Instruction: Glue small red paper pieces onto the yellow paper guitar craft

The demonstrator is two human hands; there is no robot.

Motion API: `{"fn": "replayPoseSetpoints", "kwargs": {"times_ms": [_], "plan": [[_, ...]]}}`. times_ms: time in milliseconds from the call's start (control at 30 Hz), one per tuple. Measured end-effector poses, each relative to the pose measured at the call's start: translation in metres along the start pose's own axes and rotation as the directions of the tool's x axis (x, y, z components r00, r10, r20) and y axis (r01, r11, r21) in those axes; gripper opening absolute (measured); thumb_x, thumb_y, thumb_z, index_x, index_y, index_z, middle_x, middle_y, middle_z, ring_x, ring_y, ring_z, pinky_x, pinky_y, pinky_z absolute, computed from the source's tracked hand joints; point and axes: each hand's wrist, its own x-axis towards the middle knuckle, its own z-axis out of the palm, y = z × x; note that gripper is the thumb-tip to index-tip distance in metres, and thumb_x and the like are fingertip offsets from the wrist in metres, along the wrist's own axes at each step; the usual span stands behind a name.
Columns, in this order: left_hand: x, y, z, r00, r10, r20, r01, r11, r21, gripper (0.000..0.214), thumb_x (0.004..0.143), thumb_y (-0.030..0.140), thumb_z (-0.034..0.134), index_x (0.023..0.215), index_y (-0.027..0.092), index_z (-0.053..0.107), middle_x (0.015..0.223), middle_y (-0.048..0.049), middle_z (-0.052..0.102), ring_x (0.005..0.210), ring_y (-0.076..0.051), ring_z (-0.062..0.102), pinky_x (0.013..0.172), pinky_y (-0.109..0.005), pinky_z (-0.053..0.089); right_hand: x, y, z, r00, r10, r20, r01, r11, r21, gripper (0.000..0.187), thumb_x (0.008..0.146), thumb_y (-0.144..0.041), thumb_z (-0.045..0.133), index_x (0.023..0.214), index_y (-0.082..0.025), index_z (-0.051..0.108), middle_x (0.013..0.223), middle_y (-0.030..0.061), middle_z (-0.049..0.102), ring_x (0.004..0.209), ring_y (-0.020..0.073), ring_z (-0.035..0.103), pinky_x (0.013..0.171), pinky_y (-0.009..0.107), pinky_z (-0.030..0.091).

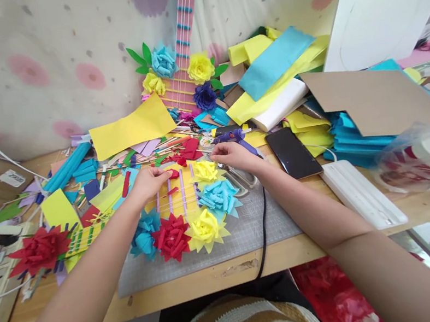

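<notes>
Head view: tabletop [172, 293] carries a grey mat [251, 226] along its front edge; flower-trimmed yellow panel [189, 190] rests on mat; right hand [234, 156], fingertips together (contents cannot be told), near panel's back right corner; left hand [150, 182] pinches red paper piece [174, 173] at panel's back edge

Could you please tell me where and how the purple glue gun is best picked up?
Probably by the handle of the glue gun, coming in from the right: it slants out toward the person, while the right hand crowds the near side.
</notes>
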Motion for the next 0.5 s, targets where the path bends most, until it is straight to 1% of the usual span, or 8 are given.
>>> {"fn": "replayPoseSetpoints", "kwargs": {"times_ms": [167, 300, 333, 400, 467, 500], "plan": [[-0.0011, -0.0003, -0.0033, 1.0, 0.008, 0.0, -0.008, 0.998, 0.067, 0.035, 0.062, 0.055, 0.07, 0.059, 0.021, 0.066, 0.048, 0.0025, 0.049, 0.052, -0.014, 0.042, 0.051, -0.028, 0.026, 0.0002, 0.0016, 0.0017, 1.0, -0.007, 0.004, 0.007, 1.0, -0.013, 0.03, 0.07, -0.049, 0.058, 0.071, -0.019, 0.054, 0.071, -0.0009, 0.054, 0.067, 0.0128, 0.045, 0.061, 0.027, 0.036], [0.0006, -0.0023, -0.0071, 1.0, 0.02, -0.018, -0.016, 0.978, 0.207, 0.04, 0.071, 0.057, 0.064, 0.052, 0.022, 0.056, 0.043, 0.0029, 0.038, 0.049, -0.015, 0.04, 0.052, -0.029, 0.023, -0.0009, -0.0012, 0.0019, 1.0, 0.008, 0.0, -0.008, 0.999, -0.034, 0.028, 0.071, -0.047, 0.058, 0.071, -0.019, 0.055, 0.07, -0.0007, 0.054, 0.067, 0.0132, 0.046, 0.061, 0.026, 0.036], [0.0008, -0.0027, -0.0081, 0.999, 0.02, -0.034, -0.011, 0.968, 0.25, 0.042, 0.074, 0.057, 0.061, 0.052, 0.022, 0.054, 0.044, 0.0024, 0.038, 0.049, -0.015, 0.04, 0.052, -0.029, 0.023, -0.0012, -0.0021, 0.0017, 1.0, 0.01, 0.002, -0.01, 0.999, -0.041, 0.028, 0.071, -0.046, 0.058, 0.07, -0.019, 0.055, 0.069, -0.0008, 0.054, 0.067, 0.0131, 0.046, 0.061, 0.026, 0.036], [0.0005, -0.0033, -0.0095, 0.995, 0.045, -0.093, -0.014, 0.951, 0.309, 0.038, 0.078, 0.054, 0.057, 0.057, 0.022, 0.056, 0.051, 0.0005, 0.049, 0.052, -0.017, 0.046, 0.053, -0.03, 0.026, -0.0014, -0.0035, 0.0015, 1.0, 0.014, 0.004, -0.013, 0.998, -0.058, 0.028, 0.072, -0.046, 0.058, 0.071, -0.018, 0.056, 0.069, -0.0009, 0.054, 0.066, 0.0131, 0.046, 0.061, 0.027, 0.036], [-0.0001, -0.0041, -0.0099, 0.983, 0.129, -0.131, -0.081, 0.942, 0.326, 0.026, 0.079, 0.045, 0.057, 0.07, 0.022, 0.063, 0.067, -0.0021, 0.062, 0.062, -0.019, 0.053, 0.057, -0.03, 0.033, -0.0012, -0.004, 0.0015, 1.0, 0.021, 0.001, -0.021, 0.997, -0.076, 0.028, 0.072, -0.045, 0.058, 0.071, -0.018, 0.057, 0.07, -0.0006, 0.055, 0.066, 0.0133, 0.047, 0.062, 0.027, 0.037], [-0.0002, -0.0047, -0.0096, 0.973, 0.195, -0.125, -0.145, 0.934, 0.326, 0.02, 0.078, 0.04, 0.058, 0.077, 0.022, 0.065, 0.077, -0.0035, 0.067, 0.069, -0.02, 0.056, 0.06, -0.03, 0.036, -0.0011, -0.0039, 0.0016, 1.0, 0.026, 0.0, -0.026, 0.996, -0.084, 0.028, 0.072, -0.045, 0.058, 0.072, -0.017, 0.058, 0.07, -0.0004, 0.056, 0.067, 0.0135, 0.048, 0.063, 0.027, 0.037]]}}
